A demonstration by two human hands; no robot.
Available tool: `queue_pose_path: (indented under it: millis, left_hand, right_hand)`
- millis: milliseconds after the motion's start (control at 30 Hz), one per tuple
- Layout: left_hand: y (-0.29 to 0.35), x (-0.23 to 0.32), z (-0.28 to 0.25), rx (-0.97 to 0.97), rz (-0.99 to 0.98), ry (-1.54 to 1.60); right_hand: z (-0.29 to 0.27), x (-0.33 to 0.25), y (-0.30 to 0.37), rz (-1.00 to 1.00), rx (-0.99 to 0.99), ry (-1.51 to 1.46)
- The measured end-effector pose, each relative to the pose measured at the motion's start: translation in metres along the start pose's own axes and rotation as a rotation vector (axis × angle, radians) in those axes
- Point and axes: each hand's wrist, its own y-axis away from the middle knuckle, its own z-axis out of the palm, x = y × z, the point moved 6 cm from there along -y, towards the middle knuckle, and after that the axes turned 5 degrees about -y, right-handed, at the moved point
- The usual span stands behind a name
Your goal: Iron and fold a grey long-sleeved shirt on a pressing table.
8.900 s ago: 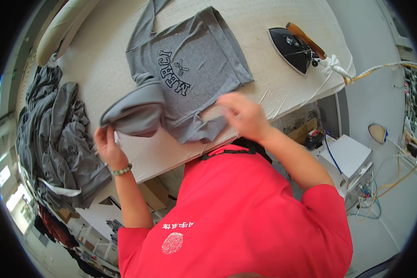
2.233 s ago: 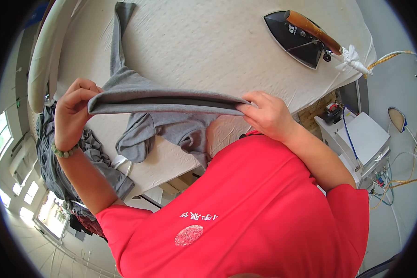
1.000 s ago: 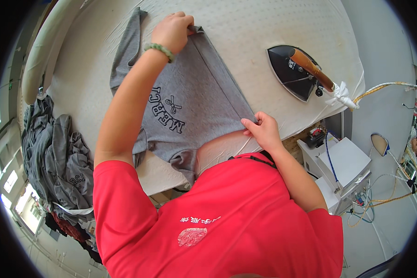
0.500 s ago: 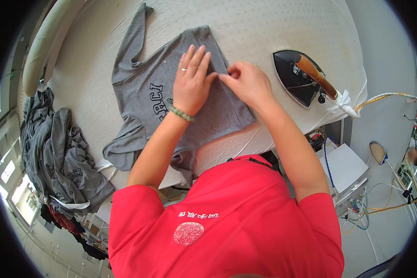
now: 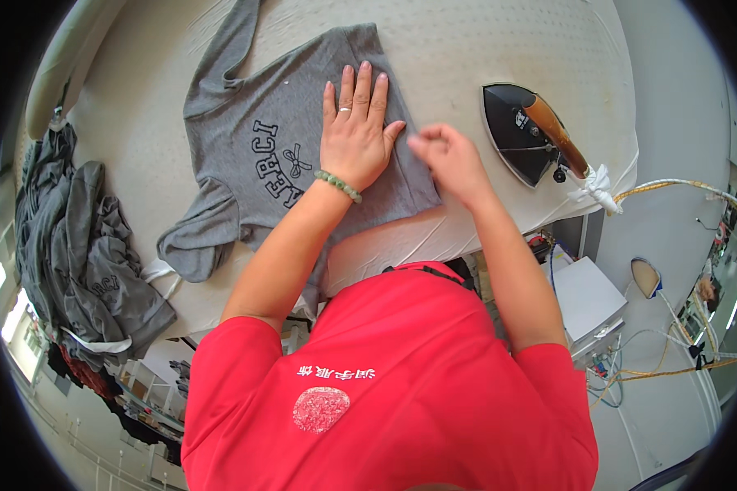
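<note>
A grey sweatshirt (image 5: 246, 106) with dark lettering and a bow motif lies flat on the pale padded ironing table (image 5: 458, 49). My left hand (image 5: 356, 139) rests palm down on it, fingers stretched out, a ring on one finger and a green bead bracelet at the wrist. Just right of the left thumb, at the sweatshirt's hem, my right hand (image 5: 454, 164) is curled with thumb and forefinger drawn together. Its fingertips are slightly blurred, and whatever they may hold is too small to make out.
An iron (image 5: 520, 135) with a wooden handle rests at the right, its cord wrapped in white cloth. Heaped grey garments (image 5: 82, 254) hang over the table's left side. A white box-like unit (image 5: 585, 299) stands below the right edge, near several cables.
My left hand has flattened out farther right on the sweatshirt, uncovering more of the lettering. The right hand has drawn slightly away from the left thumb. The whole view has shifted a little.
</note>
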Motion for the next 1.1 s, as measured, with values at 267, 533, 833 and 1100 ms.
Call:
queue_pose_path:
  millis: [267,533,833,1100]
  left_hand:
    - [-0.007,0.008,0.002,0.037,-0.058,-0.092]
    - [0.07,0.065,0.028,0.014,-0.077,-0.055]
    - [0.083,0.096,0.014,0.08,-0.127,0.014]
    - [0.203,0.103,-0.036,0.234,-0.143,0.146]
  right_hand:
    - [-0.014,0.023,0.049,-0.129,-0.017,0.155]
    - [0.029,-0.05,0.076,-1.025,0.14,0.806]
    - [0.097,-0.081,-0.113,-1.496,0.382,0.848]
    - [0.061,-0.015,0.01,-1.212,0.046,1.056]
